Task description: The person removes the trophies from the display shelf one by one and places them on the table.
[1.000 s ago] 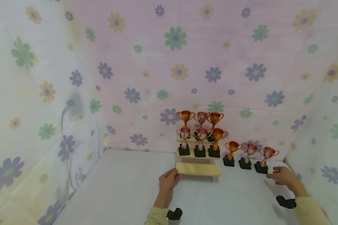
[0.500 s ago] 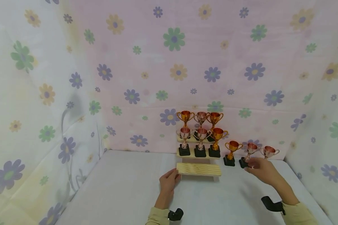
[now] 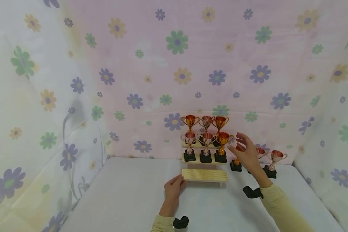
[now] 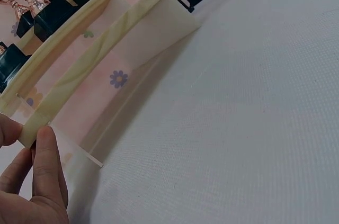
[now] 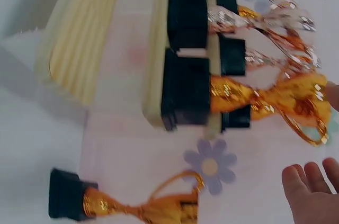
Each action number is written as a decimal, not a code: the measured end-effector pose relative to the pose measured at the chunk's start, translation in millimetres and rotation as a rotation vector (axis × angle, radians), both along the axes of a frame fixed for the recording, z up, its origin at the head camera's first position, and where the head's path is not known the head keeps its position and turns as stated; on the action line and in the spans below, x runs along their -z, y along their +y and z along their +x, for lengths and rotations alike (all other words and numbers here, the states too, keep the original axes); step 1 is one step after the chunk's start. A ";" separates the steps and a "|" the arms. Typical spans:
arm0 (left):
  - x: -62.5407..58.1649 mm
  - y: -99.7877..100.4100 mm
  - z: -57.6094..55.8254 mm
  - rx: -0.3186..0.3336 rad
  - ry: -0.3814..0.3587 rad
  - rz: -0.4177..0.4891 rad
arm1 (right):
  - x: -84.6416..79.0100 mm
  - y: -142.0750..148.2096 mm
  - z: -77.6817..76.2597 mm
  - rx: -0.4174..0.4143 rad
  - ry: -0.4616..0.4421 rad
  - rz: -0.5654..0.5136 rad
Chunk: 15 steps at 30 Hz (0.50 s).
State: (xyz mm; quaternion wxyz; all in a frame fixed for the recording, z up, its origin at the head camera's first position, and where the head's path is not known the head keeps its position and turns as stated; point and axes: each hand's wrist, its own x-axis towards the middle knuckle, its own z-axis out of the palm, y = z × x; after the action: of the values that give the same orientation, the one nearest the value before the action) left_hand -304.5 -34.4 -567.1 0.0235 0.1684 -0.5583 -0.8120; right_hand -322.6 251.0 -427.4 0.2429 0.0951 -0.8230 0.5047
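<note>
My left hand (image 3: 173,190) pinches the left end of the bottom wooden step (image 3: 204,175) of a three-tier stand; in the left wrist view the thumb and fingers (image 4: 46,166) grip that board's end. My right hand (image 3: 246,154) is raised, fingers spread, beside the gold trophy cup (image 3: 222,145) on the right of the middle step. In the right wrist view its thumb lies close to that cup's rim; whether they touch I cannot tell. Two rose-coloured trophies (image 3: 207,146) share the middle step. Two gold trophies and a rose one (image 3: 206,121) stand on the top step.
On the table (image 3: 127,193), right of the stand, are a gold trophy (image 3: 236,164) and two rose trophies (image 3: 275,159), partly behind my right hand. Flowered cloth (image 3: 145,80) hangs at the back and sides.
My right hand has moved left and up, from the far-right rose trophy, past the table row, to the middle step's gold trophy. My left hand stays on the bottom step.
</note>
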 end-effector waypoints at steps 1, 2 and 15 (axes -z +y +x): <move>-1.1 0.1 0.4 -0.002 0.003 0.002 | 1.2 -4.1 -3.6 -0.006 0.005 -0.024; -2.2 0.2 0.8 -0.005 0.008 0.004 | 2.2 -8.3 -6.8 -0.007 0.010 -0.040; -1.7 0.4 1.4 -0.010 0.038 -0.004 | -15.6 -40.0 -9.0 -0.035 -0.049 -0.085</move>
State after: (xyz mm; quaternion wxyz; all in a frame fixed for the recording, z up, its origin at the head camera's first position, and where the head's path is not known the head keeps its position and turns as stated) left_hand -303.1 -33.9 -565.3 0.0386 0.1559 -0.5587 -0.8137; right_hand -331.7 211.0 -411.8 0.2178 0.0868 -0.8046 0.5455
